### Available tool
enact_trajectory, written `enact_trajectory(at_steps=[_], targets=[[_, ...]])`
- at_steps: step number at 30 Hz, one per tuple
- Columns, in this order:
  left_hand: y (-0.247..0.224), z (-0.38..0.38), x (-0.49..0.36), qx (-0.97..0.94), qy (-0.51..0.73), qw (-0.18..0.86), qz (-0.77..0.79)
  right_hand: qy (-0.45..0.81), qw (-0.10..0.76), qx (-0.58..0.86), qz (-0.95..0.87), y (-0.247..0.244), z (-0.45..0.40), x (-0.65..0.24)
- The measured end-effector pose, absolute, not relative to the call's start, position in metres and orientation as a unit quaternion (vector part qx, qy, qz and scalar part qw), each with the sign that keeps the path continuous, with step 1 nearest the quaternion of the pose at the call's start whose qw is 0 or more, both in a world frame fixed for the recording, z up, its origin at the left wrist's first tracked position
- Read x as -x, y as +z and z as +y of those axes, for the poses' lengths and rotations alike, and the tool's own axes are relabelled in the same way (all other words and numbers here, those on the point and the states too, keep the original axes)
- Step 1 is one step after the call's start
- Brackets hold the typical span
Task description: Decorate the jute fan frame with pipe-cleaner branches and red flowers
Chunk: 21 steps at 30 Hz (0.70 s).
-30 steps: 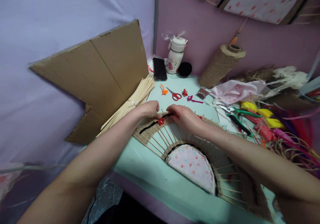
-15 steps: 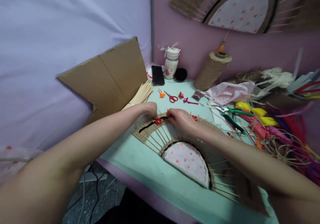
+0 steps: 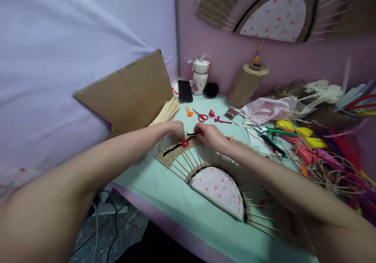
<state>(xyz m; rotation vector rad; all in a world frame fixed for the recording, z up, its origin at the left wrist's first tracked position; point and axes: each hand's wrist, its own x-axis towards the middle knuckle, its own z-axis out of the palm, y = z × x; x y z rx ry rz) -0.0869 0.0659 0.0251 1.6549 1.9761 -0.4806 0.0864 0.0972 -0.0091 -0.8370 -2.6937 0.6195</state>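
Observation:
A half-round woven fan (image 3: 168, 158) of thin sticks and brown twine lies on the table, with a polka-dot cloth half-circle (image 3: 219, 188) at its centre. Along its outer band runs a black fuzzy pipe cleaner (image 3: 170, 150), beside a red flower (image 3: 185, 143). My right hand (image 3: 210, 134) pinches black strands at the band's upper edge, right of the flower. My left hand (image 3: 177, 130) is closed at the same edge, just left of the flower; its fingertips are hidden, so what it grips cannot be made out. My right forearm covers the fan's right part.
Behind the fan lie red-handled scissors (image 3: 202, 117), small pipe-cleaner flowers (image 3: 189, 111) and a bundle of sticks (image 3: 167, 111). A bottle (image 3: 200, 77), a twine spool (image 3: 248, 85) and a phone (image 3: 185, 91) stand or lie further back. Green-handled pliers (image 3: 274, 145) and craft materials crowd the right; cardboard (image 3: 132, 94) leans left.
My right hand has moved slightly up and left, and a black strand now shows raised above the band's edge. My left hand stays nearly in place. The view has shifted slightly.

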Motion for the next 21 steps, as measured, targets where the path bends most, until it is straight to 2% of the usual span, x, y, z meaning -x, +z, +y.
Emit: enact_trajectory(at_steps=[9, 21], targets=[[0.029, 0.065, 0.083, -0.587, -0.226, 0.268, 0.73, 0.272, 0.14, 0.289, -0.907, -0.014, 0.113, -0.072], [0.034, 0.063, 0.079, -0.599, -0.242, 0.262, 0.717, 0.251, 0.051, 0.228, -0.939, -0.001, 0.114, -0.077]])
